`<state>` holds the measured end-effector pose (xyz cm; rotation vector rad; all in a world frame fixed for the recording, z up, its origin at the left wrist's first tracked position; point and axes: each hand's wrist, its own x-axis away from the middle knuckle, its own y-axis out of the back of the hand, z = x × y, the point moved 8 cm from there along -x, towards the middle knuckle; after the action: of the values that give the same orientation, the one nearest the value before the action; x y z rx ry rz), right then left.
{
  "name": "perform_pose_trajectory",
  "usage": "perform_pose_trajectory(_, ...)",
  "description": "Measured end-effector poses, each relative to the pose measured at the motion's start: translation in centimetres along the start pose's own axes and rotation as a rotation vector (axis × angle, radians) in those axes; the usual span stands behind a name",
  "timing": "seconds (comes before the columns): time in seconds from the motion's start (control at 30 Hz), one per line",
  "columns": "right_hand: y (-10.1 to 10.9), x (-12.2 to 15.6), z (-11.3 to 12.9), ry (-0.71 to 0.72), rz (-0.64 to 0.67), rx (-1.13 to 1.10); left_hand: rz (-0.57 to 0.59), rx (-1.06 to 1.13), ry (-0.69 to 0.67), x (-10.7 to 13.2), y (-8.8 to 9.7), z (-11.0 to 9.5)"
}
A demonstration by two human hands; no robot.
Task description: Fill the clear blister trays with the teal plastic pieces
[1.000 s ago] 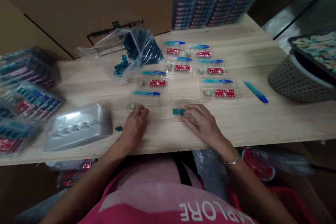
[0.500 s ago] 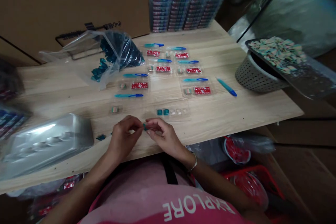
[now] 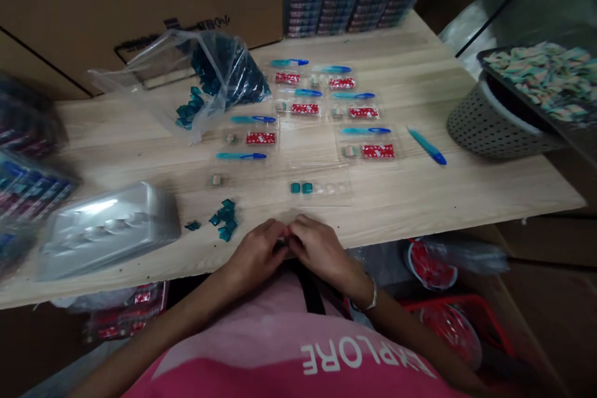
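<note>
The left hand [image 3: 255, 255] and right hand [image 3: 321, 250] are resting with their grips pressed together just inside the near edge of the table [image 3: 420, 199]. The curled fingers are hiding the space between them, so I cannot tell whether they are pinching anything; any held piece is sitting out of sight there. A clear blister tray [image 3: 319, 188], serving as the reference point, is lying just beyond the hands and carrying two teal pieces [image 3: 301, 188]. A loose heap of teal pieces [image 3: 224, 219] is lying to its left, with a stray teal piece [image 3: 192, 225] farther left. I am flagging a slip as the main risk: a small piece squeezed from the fingers could be dropping past the near edge because the hands are working so close to it. A careless left forearm could also be scattering the heap. Beyond the heap, a silver plastic tray stack [image 3: 107, 230] is obstructing reach leftward. Behind the blister tray, filled clear trays [image 3: 377, 150] are crowding the way forward. To its right, a tilted dark tray [image 3: 527, 84] on a perforated basket [image 3: 494, 127] is presenting a tipping risk.
</note>
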<state>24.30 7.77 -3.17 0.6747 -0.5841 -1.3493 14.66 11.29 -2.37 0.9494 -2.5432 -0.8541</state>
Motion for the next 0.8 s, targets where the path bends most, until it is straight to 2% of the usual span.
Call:
perform_pose_trajectory(0.1,0.2,0.0,-0.6,-0.042,-0.041,-0.083,-0.043,0.093,0.081,-0.1,-0.7,1.2)
perform_pose_trajectory(0.2,0.9,0.6,-1.3,-0.082,-0.118,-0.259,-0.157,0.401,0.207,-0.4,0.0,3.5)
perform_pose_trajectory(0.27,0.5,0.8,-1.4,-0.094,-0.111,-0.34,-0.228,0.604,0.262,-0.6,0.3,4.7)
perform_pose_trajectory(0.33,-0.3,0.7,-0.8,-0.067,-0.075,-0.316,-0.265,0.694,0.272,-0.9,0.6,5.1)
perform_pose_trajectory(0.43,-1.3,0.1,0.3,-0.004,-0.052,-0.119,-0.296,0.569,0.229,-0.6,1.3,4.5)
perform_pose_trajectory(0.5,-1.6,-0.2,0.5,0.006,-0.044,-0.045,-0.23,0.375,0.168,-0.2,1.4,3.4)
perform_pose_trajectory(0.57,-1.6,-0.5,0.5,-0.001,-0.037,-0.066,-0.13,0.182,0.08,0.4,1.1,2.4)
perform_pose_trajectory(0.67,-1.4,-0.7,0.1,-0.026,-0.042,-0.239,-0.09,0.025,-0.031,1.0,0.9,1.6)
perform_pose_trajectory(0.8,-1.0,-0.7,-1.2,-0.153,-0.115,-0.6,-0.106,0.059,-0.07,0.8,0.8,1.3)
